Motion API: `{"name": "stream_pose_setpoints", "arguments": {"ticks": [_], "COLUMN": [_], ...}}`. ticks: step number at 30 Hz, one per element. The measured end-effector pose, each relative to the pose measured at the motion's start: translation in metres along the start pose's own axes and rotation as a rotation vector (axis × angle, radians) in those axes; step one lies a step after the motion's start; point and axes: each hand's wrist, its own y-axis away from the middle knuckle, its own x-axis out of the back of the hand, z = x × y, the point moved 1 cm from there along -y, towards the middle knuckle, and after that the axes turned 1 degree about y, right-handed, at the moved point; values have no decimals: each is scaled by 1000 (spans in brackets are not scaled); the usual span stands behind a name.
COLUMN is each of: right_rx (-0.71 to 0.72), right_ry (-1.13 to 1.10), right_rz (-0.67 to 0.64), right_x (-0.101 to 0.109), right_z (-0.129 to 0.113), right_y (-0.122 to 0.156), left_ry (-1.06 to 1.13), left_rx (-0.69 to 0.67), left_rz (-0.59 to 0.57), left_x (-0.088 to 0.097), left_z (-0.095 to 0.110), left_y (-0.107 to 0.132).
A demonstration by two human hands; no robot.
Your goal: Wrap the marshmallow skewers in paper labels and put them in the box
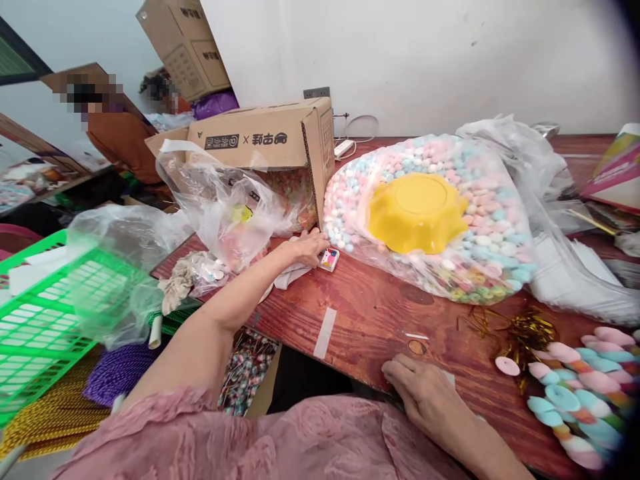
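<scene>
My left hand (306, 248) reaches across to the far side of the wooden table, its fingers slightly bent and apart. Its fingertips are at the edge of a small white box with a colourful printed top (329, 259); I cannot tell whether they touch it. Under the wrist lies a crumpled pale cloth (291, 275). At the table's front edge my right hand (417, 383) rests loosely with its fingers laid on the wood, holding nothing visible. A large clear bag of pastel pompoms (493, 227) lies beyond, with an upturned yellow scalloped bowl (417, 212) on it.
An open cardboard box (260, 137) lies behind crumpled clear plastic (220, 193). Strung pastel pompoms (580, 393) and gold tinsel (533, 333) lie at right. A green basket (45, 320) and coils of purple cord (123, 373) are at left. Two people are in the background.
</scene>
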Motion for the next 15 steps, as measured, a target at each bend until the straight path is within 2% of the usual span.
{"name": "stream_pose_setpoints", "arguments": {"ticks": [4, 9, 12, 15], "right_rx": [-16, -51, -73, -80], "right_ry": [-83, -340, -392, -403], "right_rz": [24, 139, 172, 192], "right_x": [9, 10, -1, -15], "right_z": [16, 29, 28, 23], "right_y": [-35, -107, -143, -163], "left_ry": [-145, -123, -47, -11], "left_rx": [-116, -14, 59, 63], "left_rz": [163, 234, 319, 336], "left_x": [-11, -30, -37, -39], "left_z": [9, 4, -2, -5], "left_y": [28, 57, 65, 68]}}
